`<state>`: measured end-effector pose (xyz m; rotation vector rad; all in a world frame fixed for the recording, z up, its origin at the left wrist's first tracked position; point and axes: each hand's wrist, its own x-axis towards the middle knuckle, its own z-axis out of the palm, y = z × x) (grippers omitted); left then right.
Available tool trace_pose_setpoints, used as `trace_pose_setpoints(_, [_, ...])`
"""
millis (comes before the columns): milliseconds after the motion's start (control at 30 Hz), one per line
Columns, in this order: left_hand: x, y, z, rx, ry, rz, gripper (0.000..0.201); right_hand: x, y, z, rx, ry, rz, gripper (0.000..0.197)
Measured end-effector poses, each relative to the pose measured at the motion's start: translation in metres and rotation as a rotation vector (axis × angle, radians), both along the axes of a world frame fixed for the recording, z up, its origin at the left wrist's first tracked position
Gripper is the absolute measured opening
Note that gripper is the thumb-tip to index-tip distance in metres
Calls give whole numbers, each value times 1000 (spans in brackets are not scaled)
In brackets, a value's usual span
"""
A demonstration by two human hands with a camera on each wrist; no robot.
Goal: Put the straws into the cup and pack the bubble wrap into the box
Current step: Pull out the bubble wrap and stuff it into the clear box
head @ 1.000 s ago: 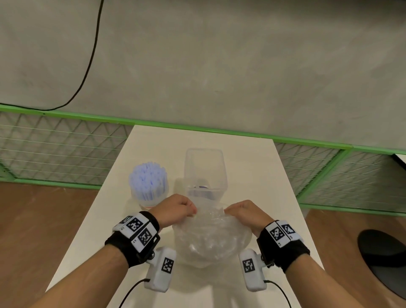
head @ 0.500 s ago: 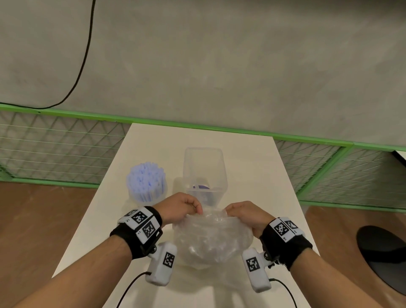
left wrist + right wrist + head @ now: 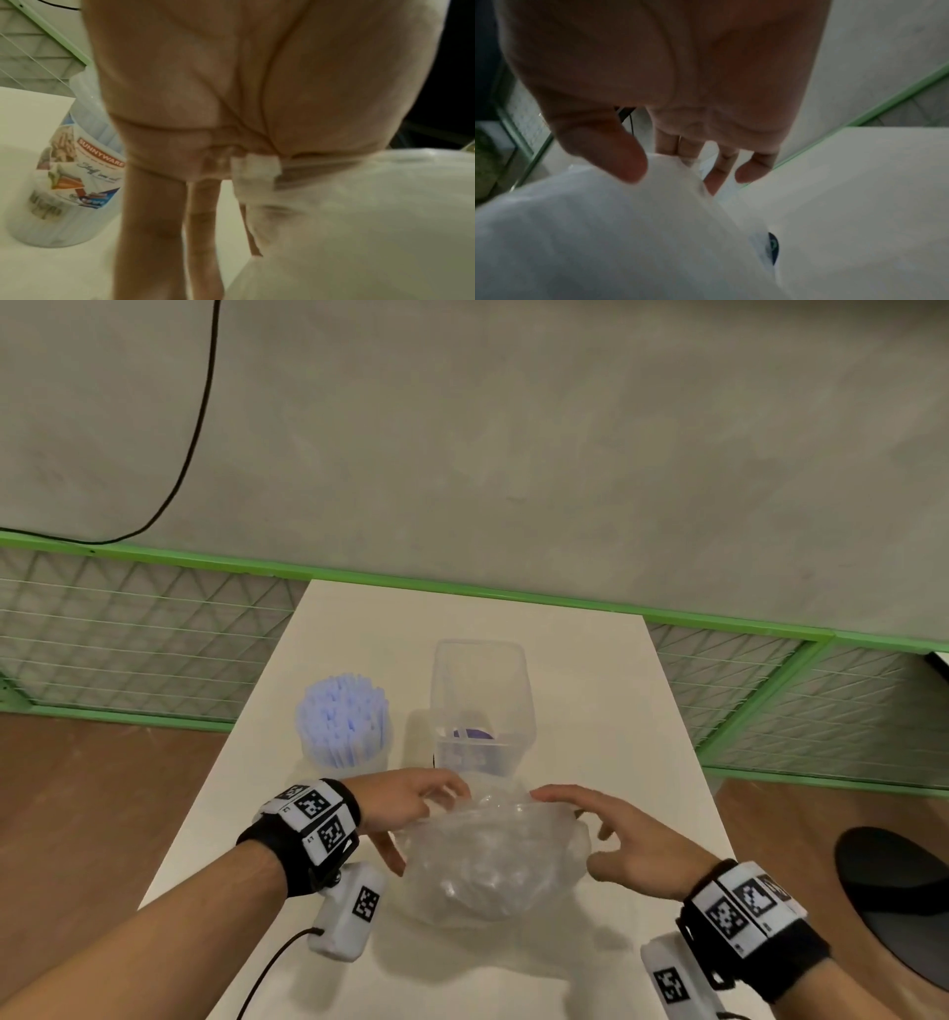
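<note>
A crumpled bundle of clear bubble wrap (image 3: 493, 865) lies on the white table (image 3: 590, 690) in front of me. My left hand (image 3: 411, 806) touches its upper left side with fingers stretched out and the thumb down beside it. My right hand (image 3: 611, 839) is spread at its right edge, fingertips on or just off the wrap. Behind the wrap stands the clear plastic box (image 3: 480, 706), open at the top. A cup (image 3: 354, 752) packed with pale blue straws (image 3: 341, 716) stands to the box's left. The left wrist view shows straight fingers (image 3: 149, 223) between the cup (image 3: 64, 172) and the wrap (image 3: 359, 233).
A green-framed mesh fence (image 3: 128, 649) runs behind and beside the table. A black cable (image 3: 200, 418) hangs on the grey wall. A dark round seat (image 3: 893, 896) sits on the wooden floor at the right. Something blue (image 3: 470, 737) lies in the bottom of the box.
Both hands were pinching the top of the bubble wrap; now their fingers have straightened and spread. The right hand has drawn back toward me and to the right.
</note>
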<state>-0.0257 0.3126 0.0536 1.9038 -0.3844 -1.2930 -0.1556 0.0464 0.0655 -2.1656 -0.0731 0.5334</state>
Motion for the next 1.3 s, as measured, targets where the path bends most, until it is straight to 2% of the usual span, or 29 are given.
trace_pose_setpoints(67, [0,5,-1,-85,-33,26,44,4,-6,-8,1,-91,-44,68])
trace_pose_setpoints(167, [-3,14,-5,-209,-56,121,35,13,-10,-15,185,-116,-179,53])
trace_pose_setpoints(233, [-7,19,-9,-305,94,254,20,17,-12,-14,253,-116,-240,44])
trace_pose_setpoints(267, [-10,24,-11,-351,175,305,19,18,-14,-14,257,-124,-250,40])
trace_pose_setpoints(333, [-15,34,-17,-397,226,315,38,20,-15,-13,249,-145,-258,35])
trace_pose_setpoints(367, [-17,40,-22,-398,173,274,42,21,-14,-14,246,-158,-265,34])
trace_pose_setpoints(500, [-26,51,-34,-293,-264,17,66,24,-10,-13,196,-240,-281,34])
trace_pose_setpoints(567, [-27,47,-35,-361,-350,43,65,26,-8,-14,136,-281,-261,37])
trace_pose_setpoints(667, [-25,41,-33,-411,-464,83,47,28,-9,-20,78,-336,-265,37])
trace_pose_setpoints(767, [-23,38,-36,-434,-484,139,29,29,-9,-25,76,-378,-297,28])
trace_pose_setpoints(867, [-22,38,-43,-439,-482,158,34,25,-4,-29,216,-324,-390,21])
trace_pose_setpoints(933, [-23,39,-46,-433,-488,196,25,20,-2,-36,196,-376,-364,18])
trace_pose_setpoints(1000, [-28,38,-47,-438,-515,243,12,12,-1,-42,215,-358,-295,25])
trace_pose_setpoints(1067, [-34,36,-51,-462,-562,290,23,4,3,-41,267,-250,-255,43])
trace_pose_setpoints(1133, [-39,34,-55,-505,-590,335,29,-2,11,-40,227,-259,-261,53])
trace_pose_setpoints(1200, [-43,32,-60,-517,-615,339,37,-5,20,-43,254,-326,-346,48])
trace_pose_setpoints(1300, [-46,31,-67,-490,-713,328,53,-8,29,-50,360,-401,-438,29])
